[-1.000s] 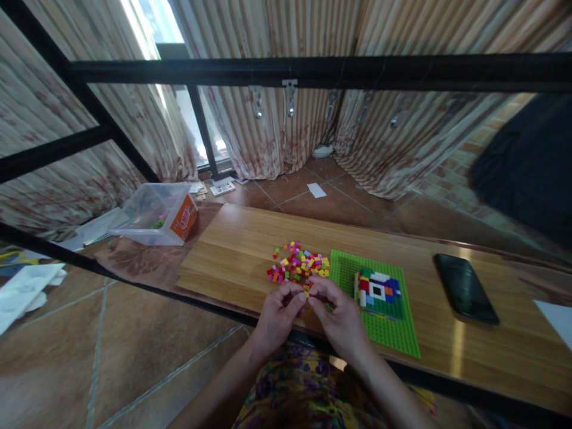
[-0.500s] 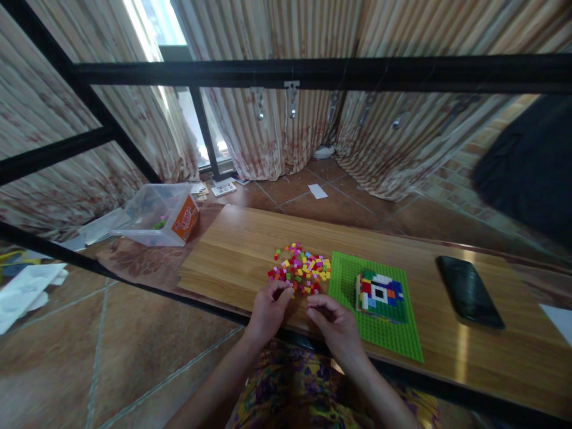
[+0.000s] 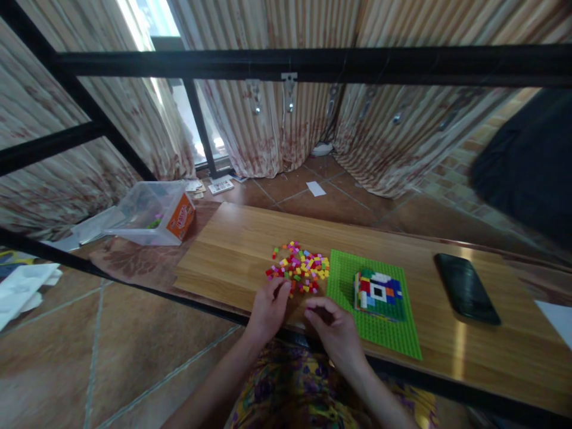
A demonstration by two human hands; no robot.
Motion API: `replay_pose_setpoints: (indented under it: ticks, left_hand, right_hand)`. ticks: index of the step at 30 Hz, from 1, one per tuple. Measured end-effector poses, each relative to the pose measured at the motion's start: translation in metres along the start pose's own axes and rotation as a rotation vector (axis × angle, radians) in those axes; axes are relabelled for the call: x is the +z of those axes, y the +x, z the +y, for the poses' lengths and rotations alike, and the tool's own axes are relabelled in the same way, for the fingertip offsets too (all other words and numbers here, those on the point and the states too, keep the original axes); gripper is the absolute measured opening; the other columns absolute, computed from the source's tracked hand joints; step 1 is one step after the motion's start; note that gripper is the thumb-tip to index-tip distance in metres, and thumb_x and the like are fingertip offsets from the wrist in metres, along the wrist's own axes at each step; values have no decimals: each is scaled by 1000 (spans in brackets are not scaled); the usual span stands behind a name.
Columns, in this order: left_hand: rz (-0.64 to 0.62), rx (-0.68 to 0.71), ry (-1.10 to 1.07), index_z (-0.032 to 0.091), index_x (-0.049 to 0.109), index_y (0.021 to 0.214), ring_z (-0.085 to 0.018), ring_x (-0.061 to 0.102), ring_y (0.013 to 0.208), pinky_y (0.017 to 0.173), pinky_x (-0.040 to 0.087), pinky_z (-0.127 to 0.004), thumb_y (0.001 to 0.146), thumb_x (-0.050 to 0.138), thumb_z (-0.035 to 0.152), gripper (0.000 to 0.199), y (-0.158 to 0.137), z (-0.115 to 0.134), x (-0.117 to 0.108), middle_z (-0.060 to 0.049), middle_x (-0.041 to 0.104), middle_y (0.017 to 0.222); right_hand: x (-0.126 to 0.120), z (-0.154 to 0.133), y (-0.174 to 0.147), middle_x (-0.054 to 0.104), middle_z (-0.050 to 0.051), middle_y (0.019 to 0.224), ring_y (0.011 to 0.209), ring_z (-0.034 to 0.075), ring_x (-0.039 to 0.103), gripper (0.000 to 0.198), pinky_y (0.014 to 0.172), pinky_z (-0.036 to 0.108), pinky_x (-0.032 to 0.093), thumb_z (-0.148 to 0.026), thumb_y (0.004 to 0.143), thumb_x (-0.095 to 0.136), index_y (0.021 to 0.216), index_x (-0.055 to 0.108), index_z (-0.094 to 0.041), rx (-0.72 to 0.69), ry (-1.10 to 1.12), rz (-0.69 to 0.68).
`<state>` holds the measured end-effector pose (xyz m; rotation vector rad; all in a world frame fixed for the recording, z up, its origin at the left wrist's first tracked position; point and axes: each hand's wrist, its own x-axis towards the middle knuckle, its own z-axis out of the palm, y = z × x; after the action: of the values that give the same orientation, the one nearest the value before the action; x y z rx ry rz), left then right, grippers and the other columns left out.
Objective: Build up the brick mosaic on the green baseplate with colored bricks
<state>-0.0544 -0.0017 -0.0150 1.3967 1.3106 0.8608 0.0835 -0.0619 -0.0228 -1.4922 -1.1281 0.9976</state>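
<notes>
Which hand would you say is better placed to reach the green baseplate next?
Probably the right hand: it is beside the green baseplate, while the left hand is farther away, by the loose bricks.

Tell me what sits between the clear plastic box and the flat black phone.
The head view shows small multicoloured plastic bricks, then a green studded baseplate carrying a multicoloured brick build.

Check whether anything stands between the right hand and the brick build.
Nothing visible does. The right hand is to the near left of the build, and only bare green plate shows between them. The loose bricks lie beyond the hand and farther left, outside that gap.
</notes>
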Motion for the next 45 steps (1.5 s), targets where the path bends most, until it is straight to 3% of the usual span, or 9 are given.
replay_pose_setpoints:
  ticks: [4,9,14,19,24,28,37,41,45]
  left_hand:
    - [-90,-404,-588,16,62,87,-12,55,61,54,42,-23,77,54,48,35,-27,0,4,-2,61,72]
    - [-127,-520,-742,13,63,81,-9,54,60,51,37,-19,71,62,43,32,-29,4,-6,-3,60,72]
    - [-4,-328,-415,15,63,74,-6,42,47,45,30,-18,71,62,40,26,-8,-1,-15,3,53,58]
    - [46,31,101,19,65,79,-12,55,66,65,41,-24,77,54,31,17,22,-9,-20,-1,64,73]
    - [16,118,599,23,64,91,-14,57,67,63,38,-25,78,50,28,19,32,-3,-16,-1,64,75]
    - [20,163,814,22,62,88,-16,58,70,64,37,-26,80,48,27,17,35,4,-10,-3,65,80]
    - [29,106,870,23,62,90,-16,59,78,68,37,-26,82,49,30,17,43,13,-5,-3,65,87]
    - [23,73,897,24,62,90,-16,59,80,68,37,-26,83,48,34,19,45,16,-3,-3,66,89]
    - [24,67,940,23,61,89,-16,59,76,64,37,-25,83,46,37,21,49,18,-1,-3,66,87]
  right_hand:
    - [12,-14,-8,66,4,87,79,18,63,16,72,30,50,-30,77,59,89,67,-22,-40,24,-115]
    - [11,-22,4,66,3,88,81,17,63,17,73,29,49,-28,84,51,92,65,-23,-136,-133,-90]
    - [4,-18,43,64,6,90,85,19,58,21,79,32,44,-24,87,45,89,65,-21,-300,-588,-14]
    - [14,-16,60,62,8,89,87,21,54,20,83,33,40,-22,85,46,87,66,-20,-321,-881,-49]
    - [22,-21,61,62,9,94,91,22,53,20,82,35,37,-22,84,46,87,65,-19,-260,-1038,-36]
    - [27,-26,65,62,11,95,94,25,52,17,80,36,36,-22,81,49,85,65,-18,-218,-1106,-37]
    - [17,-32,60,64,11,91,91,25,55,18,82,37,40,-18,84,44,86,63,-18,-251,-998,4]
    - [-14,-37,38,67,7,87,81,20,61,18,77,34,45,-23,84,47,91,63,-20,-260,-749,96]
    - [-62,-38,17,69,3,80,69,18,63,15,64,29,49,-33,79,55,85,64,-22,-132,-542,218]
